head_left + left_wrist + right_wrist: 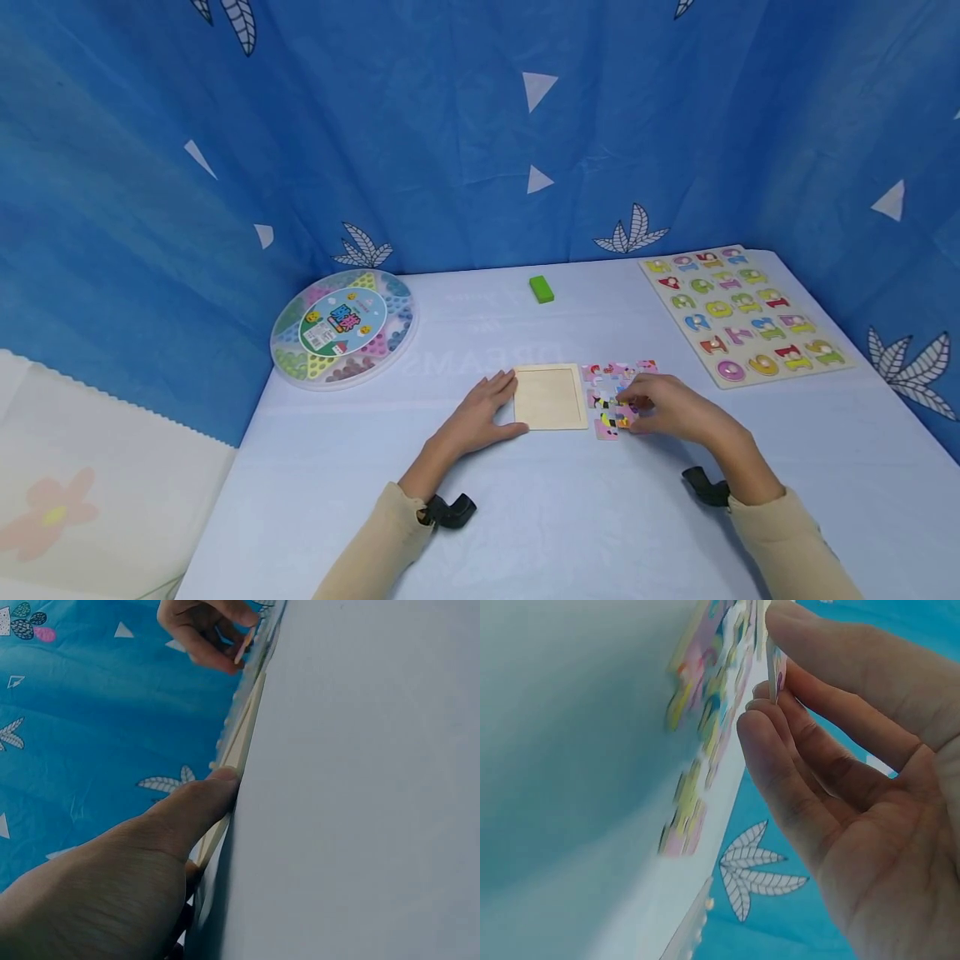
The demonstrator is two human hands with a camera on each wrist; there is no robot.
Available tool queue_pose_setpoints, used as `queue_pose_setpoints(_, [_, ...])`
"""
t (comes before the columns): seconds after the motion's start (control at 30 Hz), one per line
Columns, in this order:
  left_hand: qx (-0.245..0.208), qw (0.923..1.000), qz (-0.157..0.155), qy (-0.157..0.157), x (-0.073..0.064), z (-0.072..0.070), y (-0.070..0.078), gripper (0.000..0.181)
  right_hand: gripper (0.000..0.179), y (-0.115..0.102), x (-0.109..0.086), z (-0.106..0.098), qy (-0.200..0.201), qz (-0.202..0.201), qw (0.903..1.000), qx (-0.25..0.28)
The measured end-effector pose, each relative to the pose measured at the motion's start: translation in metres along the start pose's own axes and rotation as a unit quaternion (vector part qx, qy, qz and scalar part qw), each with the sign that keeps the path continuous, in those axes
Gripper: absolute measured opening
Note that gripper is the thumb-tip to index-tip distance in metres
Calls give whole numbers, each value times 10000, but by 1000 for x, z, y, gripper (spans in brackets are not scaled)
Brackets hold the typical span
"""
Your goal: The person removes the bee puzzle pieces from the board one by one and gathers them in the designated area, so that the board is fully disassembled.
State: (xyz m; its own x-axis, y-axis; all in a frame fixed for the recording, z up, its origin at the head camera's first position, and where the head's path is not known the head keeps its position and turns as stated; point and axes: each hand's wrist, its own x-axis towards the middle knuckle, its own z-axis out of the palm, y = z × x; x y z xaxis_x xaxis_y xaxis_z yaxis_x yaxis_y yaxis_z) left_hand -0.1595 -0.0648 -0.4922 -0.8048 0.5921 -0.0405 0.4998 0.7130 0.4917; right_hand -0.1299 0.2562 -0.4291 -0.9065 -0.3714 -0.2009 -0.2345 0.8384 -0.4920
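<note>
A pale wooden puzzle tray (551, 398), with a raised rim and a bare inside, lies flat on the table. My left hand (482, 414) rests along its left side, fingers at the far corner and thumb by the near one; the left wrist view has that thumb (202, 802) lying on the rim. To the right of the tray are several pink jigsaw pieces (607, 427) with cartoon printing. Above them, my right hand (670, 408) pinches one small puzzle piece (776, 675) between thumb and fingers, tilted on edge. The head view largely hides this piece behind the hand.
At the left back stands a round, clear-lidded game box (342, 327) with coloured beads. A green block (541, 289) sits near the back edge. On the right lies a number puzzle board (738, 312). Blue patterned curtain (480, 150) hangs behind the table.
</note>
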Motion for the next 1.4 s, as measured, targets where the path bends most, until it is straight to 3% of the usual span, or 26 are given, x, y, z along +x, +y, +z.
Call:
queue_pose_setpoints(0.63, [-53, 10000, -41, -56, 0, 0, 1, 85, 38, 35, -24, -3, 177, 262, 9995, -73])
queue_pose_setpoints(0.93, [-31, 10000, 74, -14, -1, -3, 1, 84, 37, 38, -24, -2, 245, 258, 9990, -258])
queue_pose_setpoints(1.4, [-61, 10000, -27, -37, 0, -1, 1, 85, 38, 42, -25, -1, 130, 518, 9985, -123])
